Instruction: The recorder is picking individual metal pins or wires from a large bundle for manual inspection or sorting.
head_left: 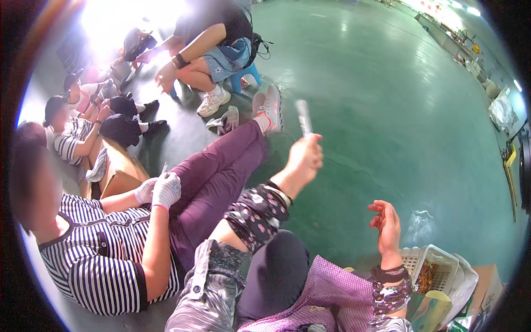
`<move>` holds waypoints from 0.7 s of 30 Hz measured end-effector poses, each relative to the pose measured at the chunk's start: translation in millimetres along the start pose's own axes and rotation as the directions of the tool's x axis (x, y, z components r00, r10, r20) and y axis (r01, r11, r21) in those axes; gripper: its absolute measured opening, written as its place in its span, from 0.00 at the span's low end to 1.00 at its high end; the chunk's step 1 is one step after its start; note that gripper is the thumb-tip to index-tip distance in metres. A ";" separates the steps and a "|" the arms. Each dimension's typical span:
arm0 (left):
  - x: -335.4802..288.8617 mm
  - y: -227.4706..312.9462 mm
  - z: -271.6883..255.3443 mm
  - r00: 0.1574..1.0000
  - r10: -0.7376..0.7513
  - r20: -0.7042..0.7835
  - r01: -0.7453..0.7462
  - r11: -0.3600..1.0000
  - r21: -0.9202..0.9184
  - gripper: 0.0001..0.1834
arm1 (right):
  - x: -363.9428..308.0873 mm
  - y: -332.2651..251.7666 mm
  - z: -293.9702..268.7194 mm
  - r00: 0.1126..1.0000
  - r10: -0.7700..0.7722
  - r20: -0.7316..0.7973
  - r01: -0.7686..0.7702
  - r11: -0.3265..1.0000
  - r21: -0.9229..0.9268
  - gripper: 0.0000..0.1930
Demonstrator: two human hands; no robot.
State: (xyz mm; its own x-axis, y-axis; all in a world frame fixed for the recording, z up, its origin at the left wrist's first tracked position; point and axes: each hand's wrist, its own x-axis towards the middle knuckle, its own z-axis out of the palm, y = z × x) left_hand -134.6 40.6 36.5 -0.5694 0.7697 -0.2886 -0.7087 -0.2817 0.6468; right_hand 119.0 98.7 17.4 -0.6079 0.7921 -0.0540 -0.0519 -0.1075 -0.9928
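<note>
My left hand is raised over the floor, its fingers wrapped round a slim whitish stick-like thing. That thing points up and away, and motion blur hides its exact kind. To the right, my right hand is held up with loosely bent fingers apart and nothing in them. It is nearest to a white plastic basket with brownish-orange pieces inside. Dark flowered cuffs cover both my wrists. A pink checked apron lies over my lap.
Close on my left sits a person in a striped top, white-gloved hands together, legs stretched toward the middle. Beside them is a cardboard box. Further off, another person sits on a blue stool. Green floor spreads ahead.
</note>
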 end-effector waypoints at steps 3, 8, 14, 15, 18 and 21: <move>-35.4 -40.2 51.2 0.969 -0.190 0.158 0.162 0.972 0.172 0.09 | -1.1 -4.5 -9.3 1.000 0.007 0.009 -0.008 0.993 0.119 0.20; -86.9 -92.7 98.7 0.837 -0.385 0.389 0.197 0.875 0.443 0.10 | -0.3 -10.3 -22.3 0.999 0.026 0.039 -0.042 0.869 0.494 0.25; -89.8 -167.1 88.8 0.743 -0.497 0.448 0.106 0.749 0.654 0.12 | -7.9 -23.0 -49.7 1.000 0.005 -0.028 0.011 0.846 0.533 0.23; -90.2 -174.4 85.7 0.756 -0.481 0.445 0.055 0.723 0.689 0.12 | -8.6 -21.6 -59.9 0.996 0.014 -0.091 0.029 0.891 0.454 0.22; -94.6 -164.8 81.5 0.755 -0.503 0.421 0.053 0.686 0.726 0.12 | -2.1 -23.7 -51.9 0.980 0.069 -0.189 -0.012 0.958 0.286 0.18; -88.2 -150.6 71.3 0.725 -0.608 0.324 0.205 0.639 0.741 0.14 | 4.5 -15.1 -38.6 0.995 0.088 -0.048 -0.063 0.923 0.380 0.16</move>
State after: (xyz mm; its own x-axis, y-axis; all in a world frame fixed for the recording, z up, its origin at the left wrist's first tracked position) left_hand 52.1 56.0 14.9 0.1535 0.9148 -0.3736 -0.2612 0.4022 0.8775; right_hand 147.6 127.1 28.1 -0.5713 0.8076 -0.1461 -0.3104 -0.3774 -0.8725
